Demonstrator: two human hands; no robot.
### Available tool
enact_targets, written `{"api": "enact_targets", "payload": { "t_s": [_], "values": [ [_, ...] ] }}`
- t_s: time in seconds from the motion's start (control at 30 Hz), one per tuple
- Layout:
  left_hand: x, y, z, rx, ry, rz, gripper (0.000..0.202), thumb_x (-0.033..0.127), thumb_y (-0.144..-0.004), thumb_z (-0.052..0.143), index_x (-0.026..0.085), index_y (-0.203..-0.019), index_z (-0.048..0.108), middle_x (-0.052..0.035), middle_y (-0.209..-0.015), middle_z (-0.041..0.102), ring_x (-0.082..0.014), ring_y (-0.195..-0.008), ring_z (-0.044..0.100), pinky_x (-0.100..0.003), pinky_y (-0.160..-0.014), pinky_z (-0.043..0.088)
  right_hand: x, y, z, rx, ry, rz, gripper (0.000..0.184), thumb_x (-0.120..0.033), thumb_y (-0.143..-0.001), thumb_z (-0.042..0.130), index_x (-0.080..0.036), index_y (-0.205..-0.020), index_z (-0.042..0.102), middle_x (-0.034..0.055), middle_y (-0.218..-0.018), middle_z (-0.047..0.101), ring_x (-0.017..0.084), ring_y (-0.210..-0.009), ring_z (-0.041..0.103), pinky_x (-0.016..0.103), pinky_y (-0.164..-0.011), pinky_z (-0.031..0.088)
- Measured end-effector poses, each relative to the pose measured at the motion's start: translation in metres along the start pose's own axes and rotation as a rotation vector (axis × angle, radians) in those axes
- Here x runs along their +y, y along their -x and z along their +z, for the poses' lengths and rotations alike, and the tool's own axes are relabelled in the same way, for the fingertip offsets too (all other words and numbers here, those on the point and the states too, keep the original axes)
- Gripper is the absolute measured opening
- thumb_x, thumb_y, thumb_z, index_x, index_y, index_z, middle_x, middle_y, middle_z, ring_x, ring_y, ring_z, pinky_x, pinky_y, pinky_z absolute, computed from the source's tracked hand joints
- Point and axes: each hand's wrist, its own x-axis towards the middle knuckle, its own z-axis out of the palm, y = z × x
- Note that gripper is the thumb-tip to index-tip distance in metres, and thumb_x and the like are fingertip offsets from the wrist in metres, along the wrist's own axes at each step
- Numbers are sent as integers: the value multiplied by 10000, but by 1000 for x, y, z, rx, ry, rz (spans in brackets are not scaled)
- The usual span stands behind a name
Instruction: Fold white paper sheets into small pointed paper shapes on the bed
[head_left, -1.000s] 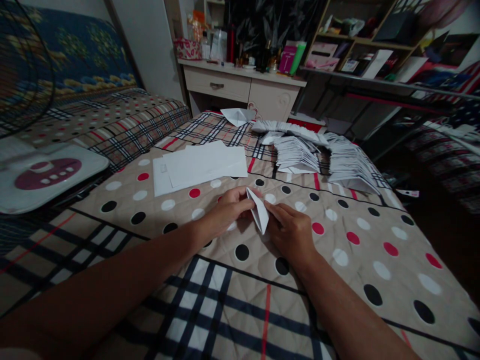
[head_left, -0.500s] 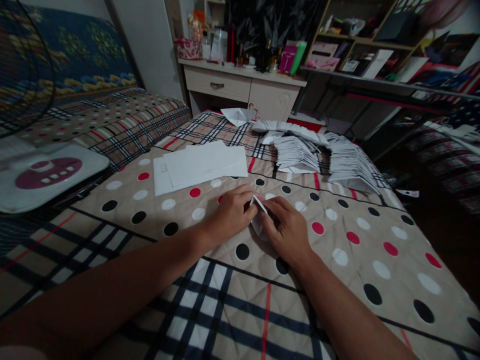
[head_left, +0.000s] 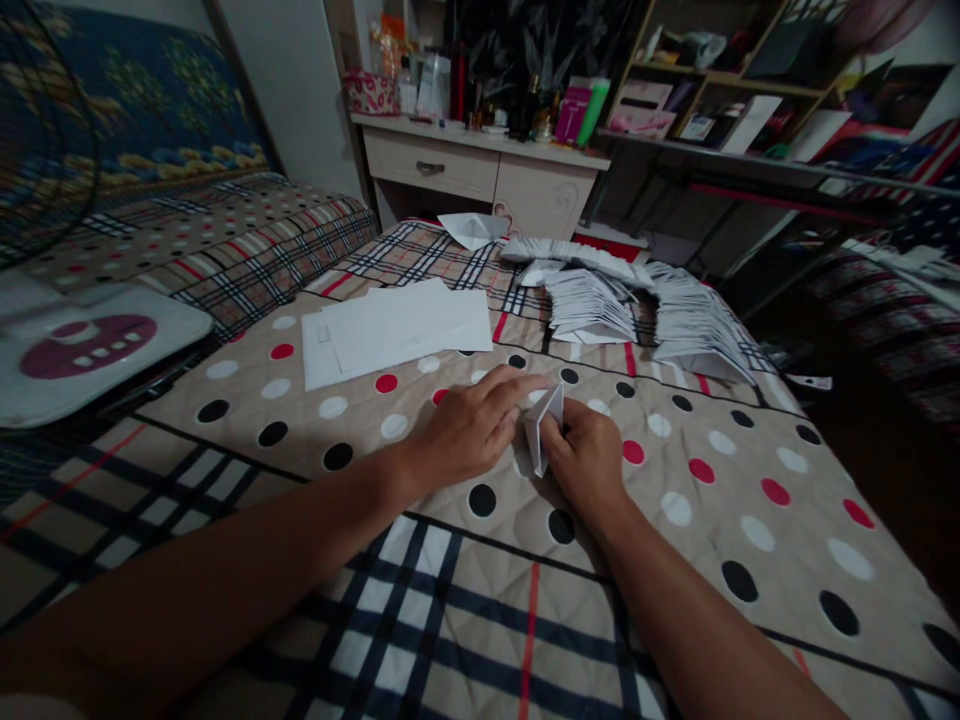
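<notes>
A small piece of folded white paper (head_left: 545,430) stands on edge over the polka-dot bedspread, its creased sides meeting at a point on top. My right hand (head_left: 589,450) pinches it from the right, the thumb lying against its inner face. To its left is my left hand (head_left: 480,420), fingers stretched towards the paper. Its index fingertip comes up to the paper's top edge; whether it touches is not clear. The left palm faces down and holds nothing I can see.
White paper sheets (head_left: 405,328) lie flat beyond my left hand. Rows of folded paper pieces (head_left: 589,305) and another row (head_left: 697,320) stand farther back, near a loose folded sheet (head_left: 472,230). A white drawer table (head_left: 480,170) stands behind the bed. A white-and-purple appliance (head_left: 97,345) sits left.
The paper has turned and shifted slightly right, now held in my right hand alone. My left hand has let go of its pinch and stretched its fingers out.
</notes>
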Motion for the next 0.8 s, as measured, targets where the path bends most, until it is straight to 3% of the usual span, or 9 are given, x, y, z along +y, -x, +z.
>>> {"api": "enact_targets", "payload": {
  "t_s": [0.1, 0.2, 0.4, 0.63, 0.7, 0.8],
  "values": [
    [-5, 2, -2, -49, -82, 129, 468, 26, -839, 429, 253, -1228, 555, -78, -1402, 426, -198, -1124, 550, -368, -955, 480, 3, -2, 1, -20, -31, 88, 350, -371, -838, 502, -179, -547, 476, -7, -499, 476, 115, -481, 424, 259, -504, 202],
    [-7, 3, -2, -95, -159, 218, 387, 73, -861, 478, 257, -1189, 574, -83, -1462, 363, -220, -1169, 524, -394, -961, 486, 4, -2, 0, -37, -35, 96, 345, -394, -814, 521, -176, -546, 505, 5, -505, 507, 127, -493, 443, 257, -501, 205],
    [-7, 3, -1, -112, -276, 302, 333, 155, -853, 589, 261, -1169, 577, -90, -1490, 363, -263, -1228, 495, -451, -985, 467, 3, -3, 0, -49, -20, 109, 331, -354, -827, 492, -174, -552, 532, 9, -510, 524, 130, -495, 444, 260, -507, 209],
    [-6, 1, -1, -138, -264, 338, 163, 177, -846, 612, 241, -985, 667, -65, -1476, 408, -299, -1297, 451, -487, -1017, 432, 0, -1, -1, -55, -28, 103, 420, -404, -897, 450, -178, -549, 518, 6, -508, 514, 123, -487, 435, 260, -508, 220],
    [-8, 0, -1, -133, -213, 314, 124, 175, -823, 642, 217, -933, 680, -82, -1456, 431, -309, -1280, 467, -500, -1024, 427, 0, -1, -1, -37, -46, 86, 383, -411, -907, 454, -177, -628, 573, 11, -557, 549, 134, -522, 469, 254, -519, 252],
    [-11, 0, -1, -74, -73, 237, 59, 194, -799, 686, 194, -858, 690, -100, -1433, 448, -283, -1254, 499, -471, -1027, 442, 2, -1, 0, 21, -201, 81, 221, -370, -876, 533, -183, -932, 637, 17, -727, 641, 146, -586, 528, 241, -537, 332]
  ]
}}
